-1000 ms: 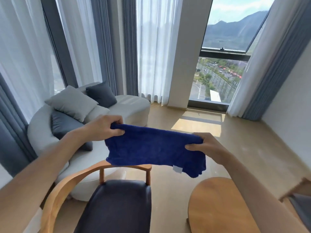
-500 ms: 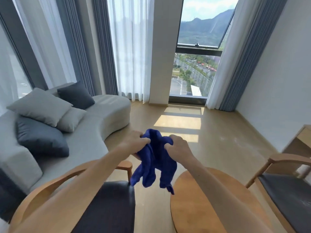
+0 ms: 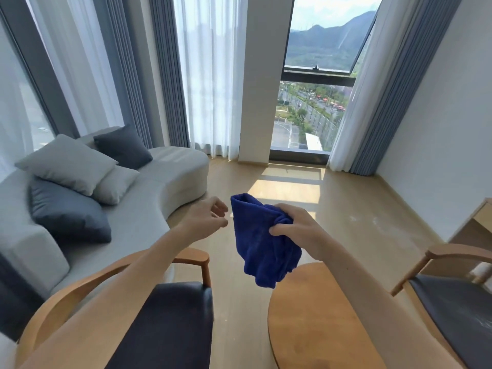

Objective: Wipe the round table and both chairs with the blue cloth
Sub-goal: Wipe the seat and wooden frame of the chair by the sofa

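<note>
My right hand (image 3: 298, 230) grips the blue cloth (image 3: 262, 243), folded and hanging in the air above the near edge of the round wooden table (image 3: 316, 320). My left hand (image 3: 207, 219) is just left of the cloth, apart from it, with fingers loosely curled and nothing in them. Below my left arm stands a wooden chair with a dark seat (image 3: 170, 323). A second chair of the same kind (image 3: 458, 310) stands at the right of the table, partly cut off by the frame edge.
A curved grey sofa (image 3: 165, 187) with several cushions runs along the left. Curtains and a tall window (image 3: 314, 83) fill the far wall. A wooden desk edge (image 3: 482, 217) shows at the right. Bare wooden floor (image 3: 346, 209) lies beyond the table.
The cloth was first stretched between both hands, then bunched together. My left hand has now let go, and my right hand alone holds it. The view has turned right, showing the second chair.
</note>
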